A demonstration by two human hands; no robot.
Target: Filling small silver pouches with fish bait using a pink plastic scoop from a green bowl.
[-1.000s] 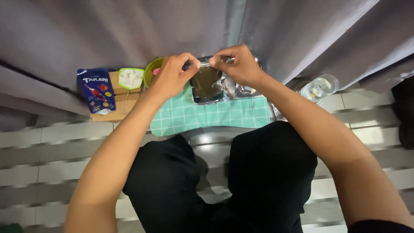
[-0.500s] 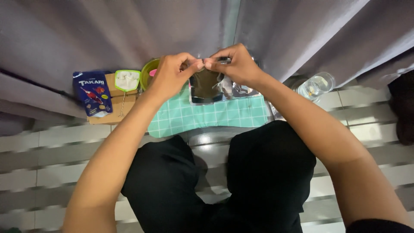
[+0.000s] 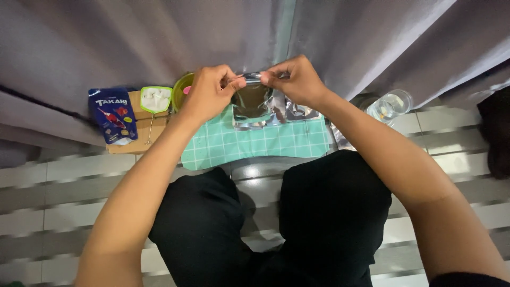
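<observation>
Both hands hold a small silvery foil pouch (image 3: 251,102) by its top edge, above a teal checked mat (image 3: 255,143). My left hand (image 3: 212,93) pinches the pouch's upper left corner. My right hand (image 3: 295,79) pinches the upper right corner. The pouch hangs upright between them, its lower end near the mat. More crinkled foil (image 3: 297,112) lies on the mat behind the right hand.
A blue pouch with fish pictures (image 3: 111,116) lies on a cardboard piece (image 3: 139,139) at left, beside a small green-rimmed tub (image 3: 156,99) and a green bowl (image 3: 182,87). A clear glass (image 3: 390,105) stands at right. Grey curtains hang behind; my black-trousered legs are below.
The two hands have drawn slightly closer together on the pouch's top edge; the view has shifted a little. Nothing else has moved.
</observation>
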